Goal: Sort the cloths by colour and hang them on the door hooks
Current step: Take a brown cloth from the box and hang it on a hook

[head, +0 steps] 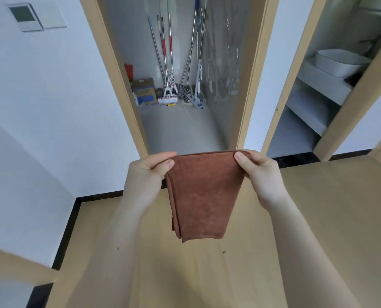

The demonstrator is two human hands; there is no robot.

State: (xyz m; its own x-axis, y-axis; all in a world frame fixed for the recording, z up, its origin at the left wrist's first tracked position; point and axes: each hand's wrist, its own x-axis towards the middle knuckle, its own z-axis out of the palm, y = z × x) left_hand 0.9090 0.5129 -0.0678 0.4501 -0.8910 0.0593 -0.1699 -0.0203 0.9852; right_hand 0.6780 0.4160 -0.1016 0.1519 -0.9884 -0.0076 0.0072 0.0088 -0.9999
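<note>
Both forearms reach in; left hand (150, 172) and right hand (259, 172) pinch top corners of folded brown cloth (204, 196), hanging above wood floor (318, 218). Looks soft, light, limp; corners grip best.

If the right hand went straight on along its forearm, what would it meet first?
Nothing near, apparently. The right hand, pinching the brown cloth by a corner, points forward and left through the open doorway; the mops at the back would come first, though depth is unclear.
</note>
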